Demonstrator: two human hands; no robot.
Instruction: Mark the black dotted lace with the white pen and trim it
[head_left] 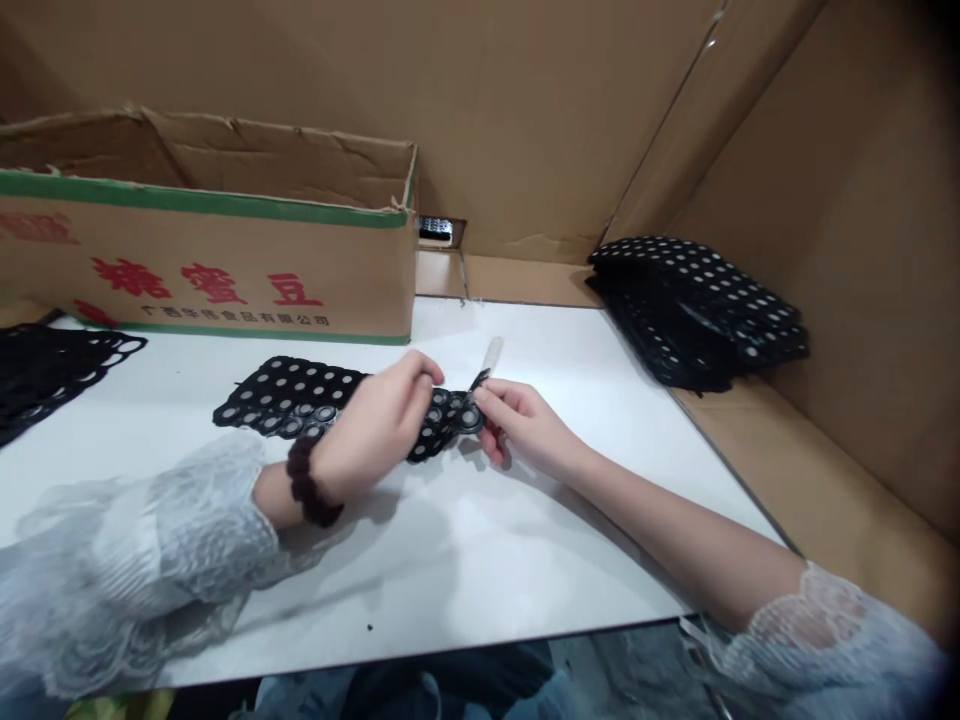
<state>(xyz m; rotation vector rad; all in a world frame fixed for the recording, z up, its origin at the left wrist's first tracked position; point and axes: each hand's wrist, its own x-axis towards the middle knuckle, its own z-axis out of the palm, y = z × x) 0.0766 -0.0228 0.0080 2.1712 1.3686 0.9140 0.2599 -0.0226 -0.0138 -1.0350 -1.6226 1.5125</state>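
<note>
A black rubber sheet (292, 395) full of round holes lies on the white table (465, 560). My left hand (382, 425) presses on the sheet's right part, fingers curled over its edge. My right hand (517, 420) pinches a thin blade-like tool (486, 367) whose pale end sticks up and away; its tip meets the sheet's right end. A dark hair tie circles my left wrist (306, 482). Both arms wear white lace sleeves.
An open cardboard box (210, 260) with red print and a green stripe stands behind the sheet. A stack of similar black sheets (697, 310) sits at the right on brown cardboard. More black perforated pieces (52, 365) lie at the left edge. Cardboard walls enclose the back and right.
</note>
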